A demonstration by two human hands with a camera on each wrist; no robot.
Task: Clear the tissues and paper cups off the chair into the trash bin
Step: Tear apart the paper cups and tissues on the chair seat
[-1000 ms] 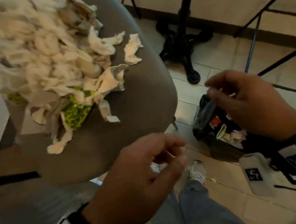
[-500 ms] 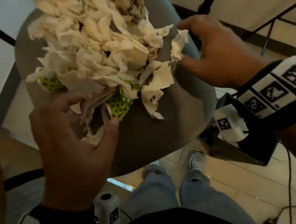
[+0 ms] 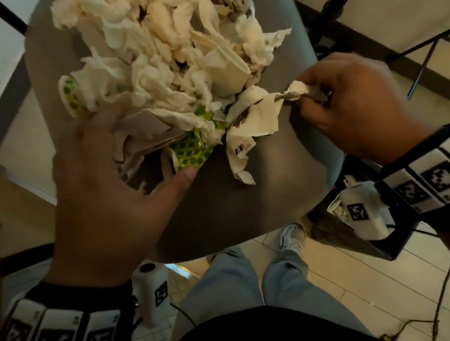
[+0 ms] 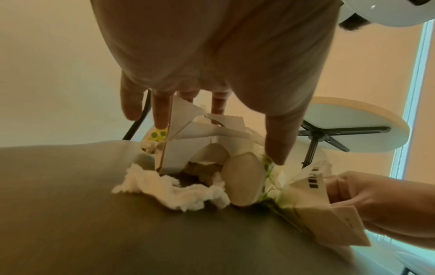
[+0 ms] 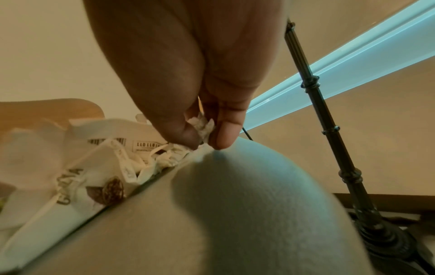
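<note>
A heap of crumpled tissues (image 3: 159, 48) and flattened paper cups covers the grey chair seat (image 3: 239, 197). One cup with green dots (image 3: 190, 152) lies at the heap's near edge; a plain cup (image 3: 226, 76) sits further back. My left hand (image 3: 109, 187) lies spread over torn cup pieces (image 4: 188, 137) at the heap's left front, fingers straight. My right hand (image 3: 354, 104) pinches a small tissue scrap (image 5: 202, 126) between thumb and fingers at the seat's right edge, next to a torn wrapper with a barcode (image 3: 241, 147).
The black trash bin (image 3: 353, 235) stands on the tiled floor under my right wrist, right of the chair, with paper inside. My legs and a shoe (image 3: 290, 236) are below the seat front. A black stand pole (image 5: 329, 130) rises behind the chair.
Both hands came from near the bin to the chair. The left hand settled onto the heap's front; the right closed thumb and fingers on a tissue scrap at the right edge.
</note>
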